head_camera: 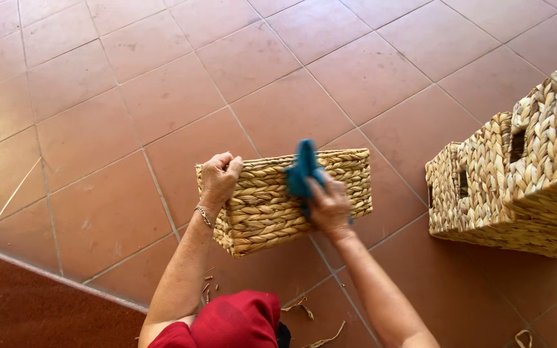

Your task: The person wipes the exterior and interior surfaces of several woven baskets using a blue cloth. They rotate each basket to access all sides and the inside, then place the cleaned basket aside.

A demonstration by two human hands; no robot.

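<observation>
Two hands on one woven basket (pixel 272 203), held above tiled floor (pixel 130 96). Left hand (pixel 219 177) clasps its left end; right hand (pixel 329 205) grips teal tool (pixel 303 171) against its side. More baskets (pixel 517 187) stand right.

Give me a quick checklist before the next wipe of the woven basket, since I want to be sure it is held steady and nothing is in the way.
1. Left hand grips the end of the basket: ok, fingers curl over its edge.
2. Right hand holds the blue cloth against the basket: ok, cloth pressed on the woven side.
3. Basket supported from below: cannot tell, it looks lifted, its underside hidden.
4. Room apart from the stacked baskets: ok, bare tile floor lies between.
5. Floor near the knees free of scraps: not ok, straw bits lie there.
</observation>
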